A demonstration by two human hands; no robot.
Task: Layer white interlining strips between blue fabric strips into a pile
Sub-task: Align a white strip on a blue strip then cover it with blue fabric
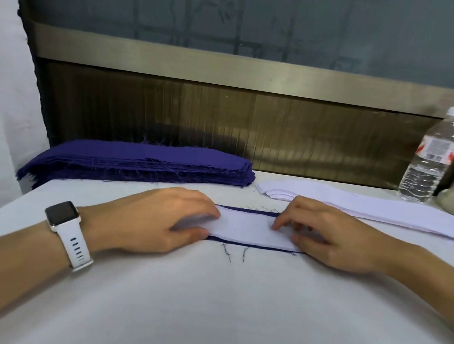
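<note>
1. Currently a white interlining strip (244, 228) lies flat on a blue fabric strip (247, 210) at the middle of the table (203, 311). The blue shows only as thin borders along the far and near edges.
2. The left hand (157, 220) covers the strip's left end, with its fingers curved over it and the thumb at the near edge. Whether it pinches the end or merely presses on it cannot be told.
3. The right hand (334, 242) rests bent fingertips (277, 226) on the strip's right part, pressing down without enclosing anything.
4. To do this step well, the person probably needs to keep both blue borders even, nudging the white layer lightly so the blue beneath does not drag.
5. Smoothing from the middle outward would likely prevent ripples. The loose threads (228, 253) at the near edge are best kept out of the layers.
6. The blue stack (141, 161) waits at the far left and the white stack (359, 205) at the far right. The pile appears barely begun.
</note>
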